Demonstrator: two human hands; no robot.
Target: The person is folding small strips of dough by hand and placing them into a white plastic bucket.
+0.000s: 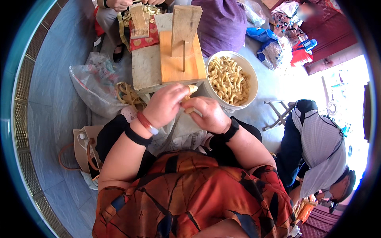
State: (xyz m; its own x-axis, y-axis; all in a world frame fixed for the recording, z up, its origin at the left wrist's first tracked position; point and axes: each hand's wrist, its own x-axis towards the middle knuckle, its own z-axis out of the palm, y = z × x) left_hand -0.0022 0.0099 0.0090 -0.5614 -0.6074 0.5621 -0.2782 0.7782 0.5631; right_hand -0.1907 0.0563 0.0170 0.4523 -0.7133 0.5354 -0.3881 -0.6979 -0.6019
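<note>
Left of the frame: a beige handbag [82, 148] with brown handles stands on the floor. Above it lies a translucent plastic bag [89, 85]. At the upper left edge of the bench, a co-worker's hand [118, 4] is visible. Loose tan strips [127, 95] lie at the right side of the plastic bag.

Upper centre: the bench [145, 71] carries a wooden stand [168, 73] with an upright block and a thin vertical rod.

Centre: the left hand [168, 101] is positioned just below the near edge of the bench. Its fingers are curled and nearly closed, gripping tan strip material [192, 88]. One end of the material projects past the fingertips, toward the upper right. A second visible portion sits lower, at the fingertips of the right hand [208, 115]. The right hand is bent inward, thumb and fingers pinched on that portion. The two hands meet at the material; whether both portions belong to one piece cannot be determined.

Right of centre: a purple sack [220, 27] stands behind a white bucket [254, 81]. The bucket, just beyond the right hand, contains many folded tan pieces [228, 79].

Right of the frame: a folding stool [278, 115] stands beside a bent-over person [321, 139] in a striped top.
</note>
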